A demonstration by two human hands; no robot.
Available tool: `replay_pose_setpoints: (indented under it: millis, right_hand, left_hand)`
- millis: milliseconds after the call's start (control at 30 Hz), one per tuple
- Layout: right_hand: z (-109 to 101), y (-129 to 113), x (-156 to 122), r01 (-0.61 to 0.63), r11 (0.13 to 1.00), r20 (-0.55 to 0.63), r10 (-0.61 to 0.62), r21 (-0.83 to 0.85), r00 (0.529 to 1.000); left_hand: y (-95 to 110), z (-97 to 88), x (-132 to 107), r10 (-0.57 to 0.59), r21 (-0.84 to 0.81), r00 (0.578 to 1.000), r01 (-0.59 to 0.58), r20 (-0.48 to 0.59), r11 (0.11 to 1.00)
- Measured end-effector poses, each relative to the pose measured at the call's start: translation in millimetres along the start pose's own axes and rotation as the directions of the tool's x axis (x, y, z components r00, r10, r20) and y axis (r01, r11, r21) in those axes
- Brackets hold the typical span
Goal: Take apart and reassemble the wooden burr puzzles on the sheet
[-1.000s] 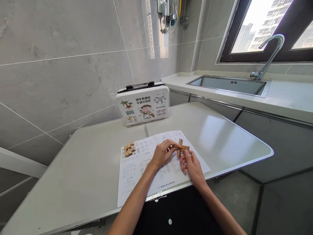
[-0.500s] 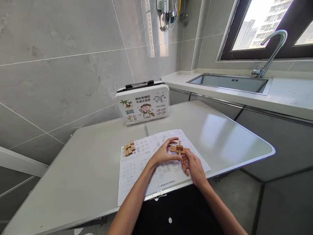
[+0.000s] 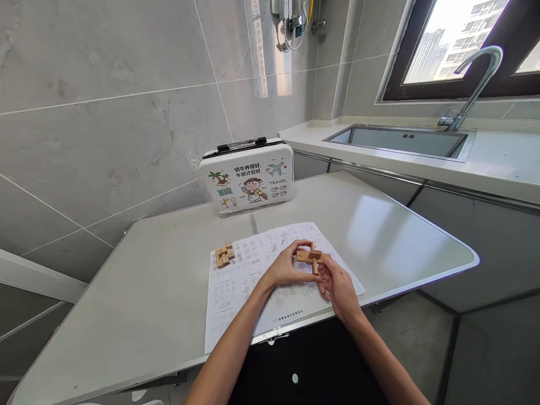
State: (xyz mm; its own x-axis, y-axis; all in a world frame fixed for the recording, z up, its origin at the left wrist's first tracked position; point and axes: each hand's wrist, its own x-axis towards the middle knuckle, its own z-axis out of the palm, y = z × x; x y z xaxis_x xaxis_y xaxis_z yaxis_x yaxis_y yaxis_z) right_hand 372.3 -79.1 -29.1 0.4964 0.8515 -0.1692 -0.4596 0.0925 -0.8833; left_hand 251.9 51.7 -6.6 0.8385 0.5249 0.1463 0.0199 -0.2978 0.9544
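Note:
A cross-shaped wooden puzzle (image 3: 304,257) is held between my hands just above the printed sheet. It has a flat bar lying sideways, a round rod standing across it and a short block at the crossing. My left hand (image 3: 283,269) spans the rod, fingertips at its upper end and thumb at its lower end. With thumb and fingers, my right hand (image 3: 342,286) grips the bar's right end; its lower fingers curl beneath. Under both hands lies the white sheet (image 3: 234,306), covered in small line diagrams. A cluster of notched wooden blocks (image 3: 224,256) rests on its far left corner.
The pale folding table (image 3: 139,298) has a metal edge close to my body. At its back stands a white cartoon-printed case (image 3: 253,180) in clear plastic. Behind on the right are a counter with a sink (image 3: 396,140) and a faucet (image 3: 476,84).
My left fingertips and thumb have closed onto the two ends of the rod. The puzzle is slightly turned, and the view has shifted a little.

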Motion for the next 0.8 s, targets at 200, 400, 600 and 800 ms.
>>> replay_pose_setpoints:
  millis: [200,400,600,800]
  right_hand:
    - [-0.1,3.5,3.6,0.042,0.997,-0.029,-0.044,-0.064,0.999]
    - [0.6,7.4,5.3,0.088,0.992,-0.117,-0.098,-0.085,0.988]
    - [3.6,4.2,6.7,0.067,0.993,-0.106,-0.078,-0.100,0.991]
    - [4.1,2.7,8.5,0.020,0.997,-0.115,-0.027,-0.069,0.993]
  left_hand:
    - [0.3,2.2,-2.0,0.004,0.079,0.998,0.001,-0.063,0.997]
    - [-0.6,2.1,-2.3,0.026,0.119,0.997,-0.017,-0.078,0.993]
    - [-1.2,0.1,-2.2,0.017,0.157,0.999,-0.010,-0.045,0.987]
    - [-3.1,-3.7,-2.9,0.001,0.175,1.000,0.004,-0.025,0.985]
